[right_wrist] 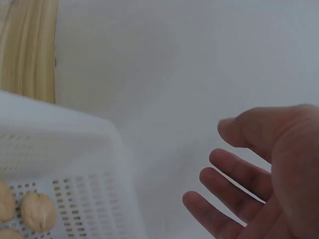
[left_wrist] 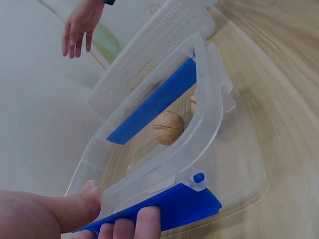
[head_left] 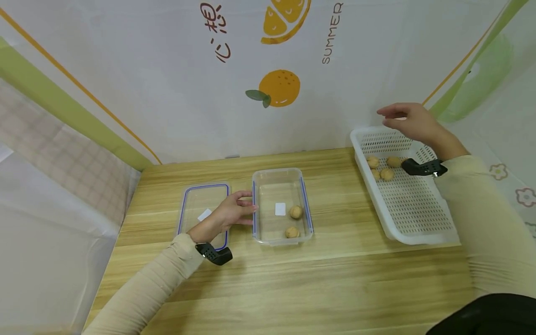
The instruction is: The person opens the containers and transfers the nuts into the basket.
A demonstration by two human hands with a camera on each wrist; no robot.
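Note:
A clear plastic food container [head_left: 268,186] with blue-edged side clips stands mid-table. My left hand [head_left: 236,210] grips its left side wall, thumb at the rim and fingers against the blue clip [left_wrist: 187,206]. Two walnuts [head_left: 296,212] lie inside it, near the right and front. At the right, a white perforated basket [head_left: 389,228] contains several walnuts [head_left: 387,174] toward its back left; the wrist may hide others. Raised over the basket's back edge, my right hand [head_left: 412,122] has its fingers loosely extended, and nothing is between them in the right wrist view.
Left of the container lies a clear lid [head_left: 194,197] with a blue seal, partly under the left forearm. Behind the wooden table [head_left: 293,284] hangs a white cloth [head_left: 188,116] with printed fruit. A black object [head_left: 485,318] shows at the bottom right corner.

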